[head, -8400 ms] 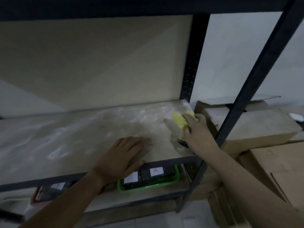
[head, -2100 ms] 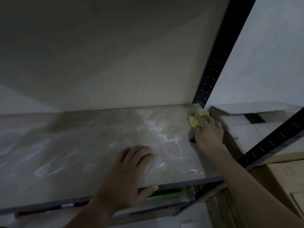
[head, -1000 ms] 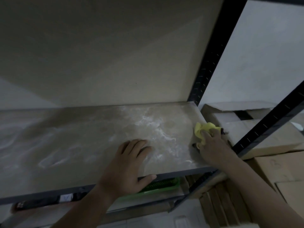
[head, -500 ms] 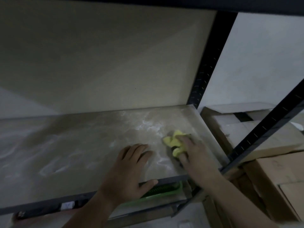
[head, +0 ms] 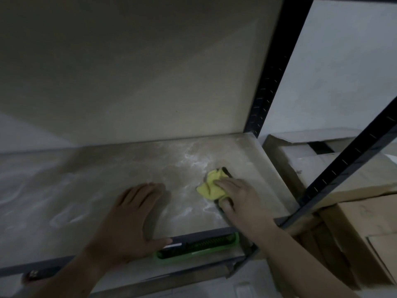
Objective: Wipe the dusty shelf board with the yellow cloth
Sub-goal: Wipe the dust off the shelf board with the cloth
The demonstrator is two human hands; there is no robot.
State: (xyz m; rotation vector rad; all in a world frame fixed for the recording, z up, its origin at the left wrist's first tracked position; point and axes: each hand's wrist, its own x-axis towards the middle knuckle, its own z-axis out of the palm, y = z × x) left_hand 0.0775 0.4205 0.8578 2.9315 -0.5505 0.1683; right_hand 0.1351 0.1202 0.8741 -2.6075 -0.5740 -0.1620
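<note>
Because the black metal rack (head: 270,67) stands in dim light, inspect the surface closely before judging it clean. The shelf board (head: 86,179) spans the rack at mid-height and carries pale dust across most of its width. Cardboard boxes (head: 365,216) are stacked just beside the rack on the right, and a green tray (head: 197,247) sits on the level below the board's front rail. The left hand (head: 126,220) lies flat on the board near the front edge, fingers straight and spread, holding nothing, thumb at the rail. The right hand (head: 242,201) rests on the right part of the board, fingers curved over the yellow cloth (head: 211,186) and thumb pinching its near side. The cloth is bunched, touching the board, with a dark item beneath it that cannot be identified. White dust streaks (head: 193,160) lie just behind and beside the cloth. Risks: a bunched cloth contacts little surface and is likely to smear dust into streaks, not lift it; strokes toward the front could push dust into the tray below; the braced left palm may print the unwiped area.
</note>
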